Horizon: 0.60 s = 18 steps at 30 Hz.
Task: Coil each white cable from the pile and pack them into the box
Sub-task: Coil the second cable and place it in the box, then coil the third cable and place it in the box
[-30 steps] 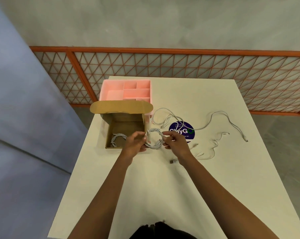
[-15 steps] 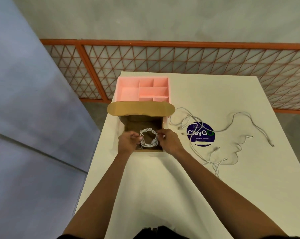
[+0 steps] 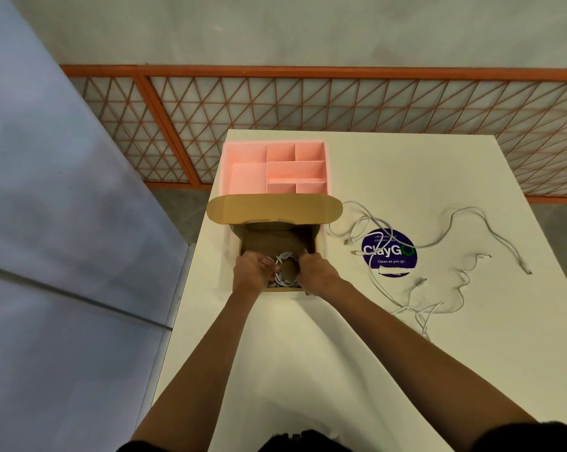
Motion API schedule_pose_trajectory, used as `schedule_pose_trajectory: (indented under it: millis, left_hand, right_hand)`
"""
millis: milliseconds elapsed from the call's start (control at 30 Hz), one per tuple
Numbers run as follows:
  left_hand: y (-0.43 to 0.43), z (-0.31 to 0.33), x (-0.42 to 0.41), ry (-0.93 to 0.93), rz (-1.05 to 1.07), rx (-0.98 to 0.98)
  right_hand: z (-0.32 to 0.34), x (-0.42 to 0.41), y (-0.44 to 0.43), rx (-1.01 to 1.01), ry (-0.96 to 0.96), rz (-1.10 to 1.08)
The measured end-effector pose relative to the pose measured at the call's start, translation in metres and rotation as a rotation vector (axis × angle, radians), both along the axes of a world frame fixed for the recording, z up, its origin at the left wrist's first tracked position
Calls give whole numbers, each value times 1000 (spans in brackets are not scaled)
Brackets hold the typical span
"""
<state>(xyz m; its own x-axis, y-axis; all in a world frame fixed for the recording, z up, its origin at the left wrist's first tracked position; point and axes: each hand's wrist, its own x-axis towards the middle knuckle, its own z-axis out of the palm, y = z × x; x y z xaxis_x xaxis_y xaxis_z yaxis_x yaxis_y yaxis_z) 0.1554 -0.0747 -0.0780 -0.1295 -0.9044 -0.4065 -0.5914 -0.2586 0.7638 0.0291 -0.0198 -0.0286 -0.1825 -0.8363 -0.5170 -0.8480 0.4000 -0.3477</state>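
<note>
Both hands held the coiled cable point(image 3: 283, 268) between them inside the box point(image 3: 277, 238). The left hand point(image 3: 250, 272) curled its fingers round the ring's left side and the right hand point(image 3: 318, 273) pinched its right side, though most of the right fingertips were hidden behind the knuckles. Held so, the coil sat low in the near half of the box, lying roughly flat with its open centre facing up toward the camera. It looked close to round, so no long axis could be told, and its plug ends were hidden.

Just beyond the hands, the box's brown lid flap point(image 3: 272, 208) stood open, leaning away from the person. Past that flap, touching it or nearly so, lay a pink tray point(image 3: 243, 171) with several compartments.

Off to the right of the right hand, well apart from it, the loose cables point(image 3: 465, 256) sprawled over the white table point(image 3: 455, 171). Their longest runs stretched left to right, and some strands crossed a round purple sticker point(image 3: 396, 256). Further away than everything on the table ran an orange railing point(image 3: 308, 73).
</note>
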Motion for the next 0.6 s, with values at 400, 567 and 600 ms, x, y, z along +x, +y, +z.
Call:
schedule_pose_trajectory:
  millis: [400, 567, 600]
  left_hand:
    - [36, 25, -6, -114, -67, -510]
    - [75, 33, -43, 46, -201, -636]
    - [81, 32, -52, 59, -241, -637]
  right_hand:
    - [14, -30, 38, -280, -192, -10]
    - [12, -83, 78, -292, -309, -148]
    - [12, -94, 84, -296, -299, -180]
